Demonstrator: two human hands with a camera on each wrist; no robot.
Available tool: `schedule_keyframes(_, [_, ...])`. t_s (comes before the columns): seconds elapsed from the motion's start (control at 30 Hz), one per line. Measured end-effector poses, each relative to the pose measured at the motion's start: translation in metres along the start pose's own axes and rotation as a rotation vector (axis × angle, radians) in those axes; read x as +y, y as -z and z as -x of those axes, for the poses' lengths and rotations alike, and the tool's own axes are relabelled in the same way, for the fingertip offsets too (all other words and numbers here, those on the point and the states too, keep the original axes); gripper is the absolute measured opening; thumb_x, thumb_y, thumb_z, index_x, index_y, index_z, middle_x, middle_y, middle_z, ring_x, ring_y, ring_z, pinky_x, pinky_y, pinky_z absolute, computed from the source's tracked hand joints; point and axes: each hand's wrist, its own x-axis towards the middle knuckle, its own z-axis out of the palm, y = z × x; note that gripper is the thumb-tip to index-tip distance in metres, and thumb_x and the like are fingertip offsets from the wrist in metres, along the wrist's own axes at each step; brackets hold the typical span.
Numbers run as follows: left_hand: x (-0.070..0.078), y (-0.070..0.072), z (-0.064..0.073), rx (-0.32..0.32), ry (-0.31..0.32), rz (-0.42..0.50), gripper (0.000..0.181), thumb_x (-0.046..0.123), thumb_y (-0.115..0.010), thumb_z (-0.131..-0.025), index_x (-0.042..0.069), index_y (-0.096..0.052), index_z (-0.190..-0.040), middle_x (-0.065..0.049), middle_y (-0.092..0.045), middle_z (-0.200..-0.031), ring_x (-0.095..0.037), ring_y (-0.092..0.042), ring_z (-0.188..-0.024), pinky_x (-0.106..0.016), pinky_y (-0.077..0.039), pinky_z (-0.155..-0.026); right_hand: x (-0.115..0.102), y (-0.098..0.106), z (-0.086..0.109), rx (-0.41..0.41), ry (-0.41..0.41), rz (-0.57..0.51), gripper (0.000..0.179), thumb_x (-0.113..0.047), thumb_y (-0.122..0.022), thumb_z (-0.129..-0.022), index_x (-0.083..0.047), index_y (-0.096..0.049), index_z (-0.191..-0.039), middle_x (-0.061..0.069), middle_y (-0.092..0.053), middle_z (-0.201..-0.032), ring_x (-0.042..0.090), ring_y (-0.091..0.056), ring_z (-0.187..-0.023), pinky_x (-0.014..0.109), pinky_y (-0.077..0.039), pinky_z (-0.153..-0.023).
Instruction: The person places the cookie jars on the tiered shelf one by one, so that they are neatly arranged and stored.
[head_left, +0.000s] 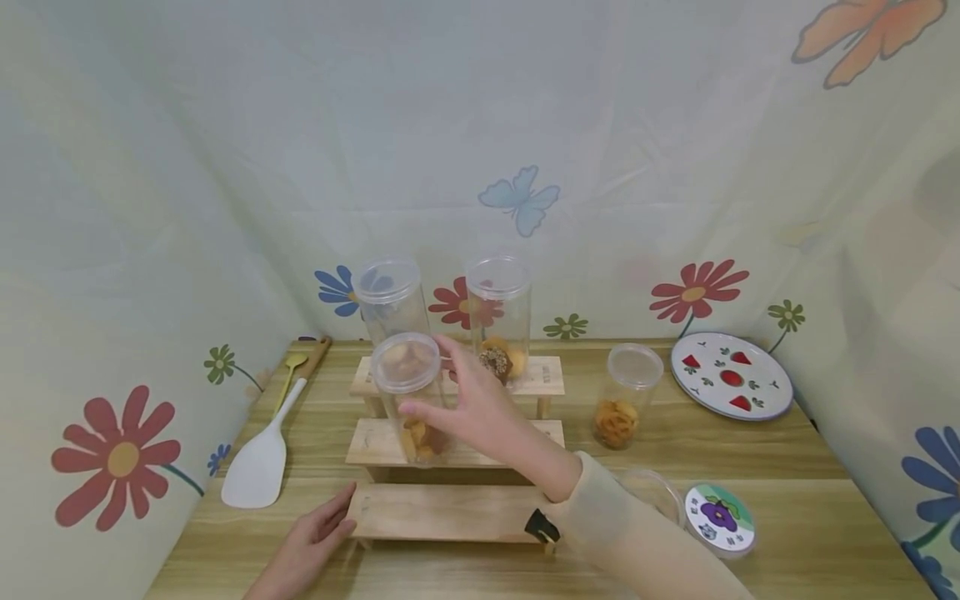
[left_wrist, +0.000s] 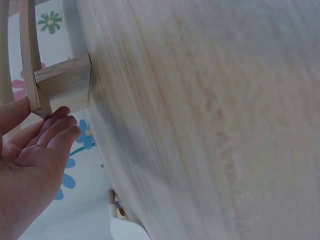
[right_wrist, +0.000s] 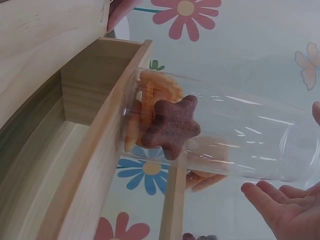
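Note:
A clear lidded jar (head_left: 408, 392) of biscuits stands upright on the middle step of a stepped wooden rack (head_left: 450, 512). My right hand (head_left: 476, 408) is around its upper part, thumb in front and fingers behind; the right wrist view shows the fingers (right_wrist: 280, 197) fairly straight, beside the clear wall. A brown star-shaped biscuit (right_wrist: 172, 127) shows inside. With its thumb and curled fingers, my left hand (head_left: 311, 537) holds the left end of the lowest step. On the top step stand a left jar (head_left: 390, 296) and a right jar (head_left: 498, 308) with a ring-shaped biscuit.
Right of the rack stands a jar of orange snacks (head_left: 617, 417), with a patterned plate (head_left: 731, 375) behind it. A printed round lid (head_left: 720, 518) and a clear round rim (head_left: 660, 492) lie near my sleeve. A white spatula (head_left: 258, 467) and yellow spoon (head_left: 288, 379) lie at left.

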Motion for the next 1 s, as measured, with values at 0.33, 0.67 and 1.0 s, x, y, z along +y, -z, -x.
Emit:
schedule_keyframes(0.33, [-0.002,0.0,0.0,-0.003,-0.003,-0.003,0.058,0.017,-0.054,-0.1,-0.015,-0.03,-0.142,-0.03,-0.03,-0.146,-0.04,-0.036,-0.129,-0.014,-0.038,-0.095,-0.009,0.012,0.011,-0.002,0.033,0.003,0.092,-0.054,-0.07,-0.081,-0.021,-0.022,-0.152,-0.002,-0.033,-0.15,0.015,-0.037,-0.133,0.03,-0.039,-0.103])
schedule_keyframes(0.67, [-0.001,0.001,-0.001,0.0,-0.026,0.006,0.055,0.013,-0.053,-0.1,-0.015,-0.03,-0.142,-0.03,-0.03,-0.146,-0.04,-0.037,-0.129,-0.016,-0.039,-0.095,-0.024,0.028,0.024,0.024,0.074,-0.002,0.089,-0.047,-0.073,-0.082,-0.03,-0.02,-0.152,-0.011,-0.029,-0.15,0.006,-0.031,-0.134,0.032,-0.04,-0.103])
schedule_keyframes(1.0, [-0.002,0.0,-0.001,0.012,-0.003,0.005,0.057,0.015,-0.056,-0.099,-0.014,-0.032,-0.142,-0.028,-0.031,-0.146,-0.038,-0.037,-0.129,-0.014,-0.038,-0.095,-0.03,0.049,0.042,0.081,0.107,-0.021,0.087,-0.038,-0.075,-0.083,-0.03,-0.023,-0.152,-0.011,-0.035,-0.148,0.013,-0.038,-0.133,0.028,-0.039,-0.103])
